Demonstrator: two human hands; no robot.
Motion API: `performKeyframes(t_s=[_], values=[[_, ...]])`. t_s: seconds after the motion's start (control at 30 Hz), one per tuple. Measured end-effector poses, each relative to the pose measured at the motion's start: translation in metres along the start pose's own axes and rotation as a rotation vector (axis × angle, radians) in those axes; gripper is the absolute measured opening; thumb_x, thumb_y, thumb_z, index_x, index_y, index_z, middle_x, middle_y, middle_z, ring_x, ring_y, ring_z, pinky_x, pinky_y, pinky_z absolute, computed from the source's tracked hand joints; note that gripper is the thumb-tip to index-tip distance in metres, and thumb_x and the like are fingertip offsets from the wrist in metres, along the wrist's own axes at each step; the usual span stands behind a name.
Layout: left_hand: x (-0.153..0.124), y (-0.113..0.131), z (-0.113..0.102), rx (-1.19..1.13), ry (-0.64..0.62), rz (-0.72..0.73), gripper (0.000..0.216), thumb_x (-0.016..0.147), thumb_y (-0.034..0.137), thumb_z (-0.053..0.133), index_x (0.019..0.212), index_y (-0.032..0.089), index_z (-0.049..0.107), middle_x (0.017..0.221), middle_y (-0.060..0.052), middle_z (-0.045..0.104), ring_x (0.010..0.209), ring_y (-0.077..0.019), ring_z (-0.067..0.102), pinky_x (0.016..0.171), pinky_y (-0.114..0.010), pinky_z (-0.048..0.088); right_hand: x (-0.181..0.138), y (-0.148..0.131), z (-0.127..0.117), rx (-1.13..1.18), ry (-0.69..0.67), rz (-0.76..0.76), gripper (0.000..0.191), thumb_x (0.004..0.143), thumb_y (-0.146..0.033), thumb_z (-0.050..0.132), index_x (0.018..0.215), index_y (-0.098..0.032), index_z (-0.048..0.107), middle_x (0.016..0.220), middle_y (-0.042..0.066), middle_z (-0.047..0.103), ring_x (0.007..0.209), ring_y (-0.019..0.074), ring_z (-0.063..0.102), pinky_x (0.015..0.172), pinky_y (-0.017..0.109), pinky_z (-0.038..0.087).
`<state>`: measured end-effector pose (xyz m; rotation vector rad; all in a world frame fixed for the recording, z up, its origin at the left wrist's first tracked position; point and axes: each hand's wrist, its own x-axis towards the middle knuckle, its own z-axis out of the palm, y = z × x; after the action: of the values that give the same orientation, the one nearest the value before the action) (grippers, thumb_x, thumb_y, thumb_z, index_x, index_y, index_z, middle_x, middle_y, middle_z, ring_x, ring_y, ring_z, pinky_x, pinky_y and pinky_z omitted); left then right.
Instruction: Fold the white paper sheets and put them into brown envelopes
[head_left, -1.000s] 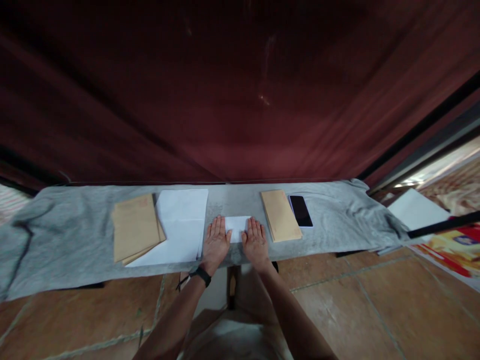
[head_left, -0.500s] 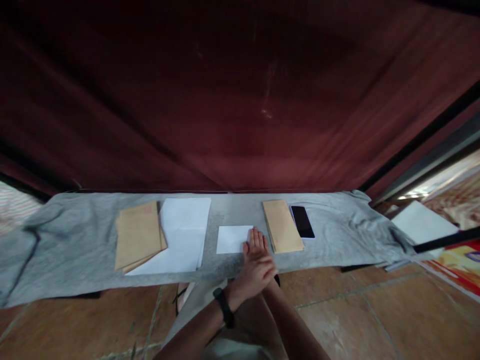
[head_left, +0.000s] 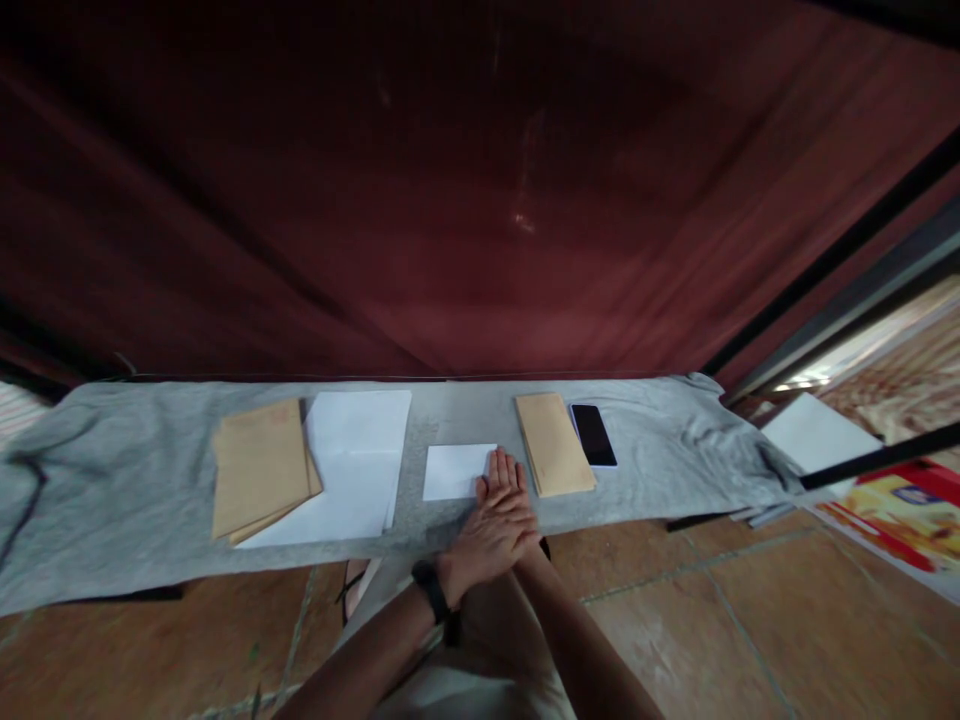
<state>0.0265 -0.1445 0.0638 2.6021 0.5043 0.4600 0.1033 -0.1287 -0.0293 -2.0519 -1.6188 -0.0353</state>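
A small folded white sheet of paper (head_left: 455, 472) lies on the grey cloth in front of me. My right hand (head_left: 505, 470) is flat, palm down, with its fingers stretched over the paper's right edge. Across the back of that hand rests my left hand (head_left: 489, 535), its fingers laid over the knuckles and holding no object. A black watch (head_left: 431, 590) is on my left wrist. Just right of my hands are brown envelopes (head_left: 555, 445), stacked slightly unevenly.
A phone (head_left: 594, 435) lies beside the right envelopes. To the left, white paper sheets (head_left: 364, 465) lie partly under more brown envelopes (head_left: 262, 470). The grey cloth (head_left: 660, 440) covers a narrow table against a dark red curtain (head_left: 480, 250). A colourful box (head_left: 900, 520) stands at right.
My left hand has shifted forward from near the right wrist onto the back of the right hand. The whole view has moved slightly.
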Motion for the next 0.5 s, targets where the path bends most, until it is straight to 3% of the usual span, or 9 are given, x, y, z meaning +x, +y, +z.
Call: performKeyframes(t_s=[0.1, 0.27, 0.5], values=[[-0.016, -0.019, -0.005, 0.092, 0.029, -0.016, 0.037, 0.102, 0.035, 0.042, 0.132, 0.026, 0.063, 0.140, -0.003, 0.064, 0.138, -0.0202, 0.050, 0.123, -0.045, 0.029, 0.000, 0.002, -0.008, -0.050, -0.065, -0.019, 0.056, 0.103, -0.025, 0.036, 0.157, -0.010, 0.033, 0.160, 0.019, 0.036, 0.150, 0.0314, 0.031, 0.119, 0.056, 0.028], [-0.053, -0.064, -0.019, 0.342, 0.204, -0.337, 0.049, 0.102, 0.037, 0.040, 0.144, 0.014, 0.053, 0.150, -0.015, 0.053, 0.145, -0.0265, 0.043, 0.122, -0.049, 0.032, 0.003, 0.004, -0.019, -0.080, -0.066, -0.084, 0.056, 0.103, -0.031, 0.040, 0.154, -0.008, 0.038, 0.158, 0.020, 0.039, 0.147, 0.0318, 0.036, 0.119, 0.053, 0.029], [-0.085, -0.088, -0.012, 0.401, 0.180, -0.332, 0.051, 0.103, 0.038, 0.037, 0.149, 0.017, 0.046, 0.155, -0.011, 0.048, 0.147, -0.0246, 0.039, 0.120, -0.049, 0.037, 0.004, -0.002, -0.026, -0.126, -0.004, -0.069, 0.055, 0.104, -0.031, 0.042, 0.153, -0.006, 0.039, 0.156, 0.020, 0.042, 0.147, 0.0303, 0.037, 0.118, 0.050, 0.030]])
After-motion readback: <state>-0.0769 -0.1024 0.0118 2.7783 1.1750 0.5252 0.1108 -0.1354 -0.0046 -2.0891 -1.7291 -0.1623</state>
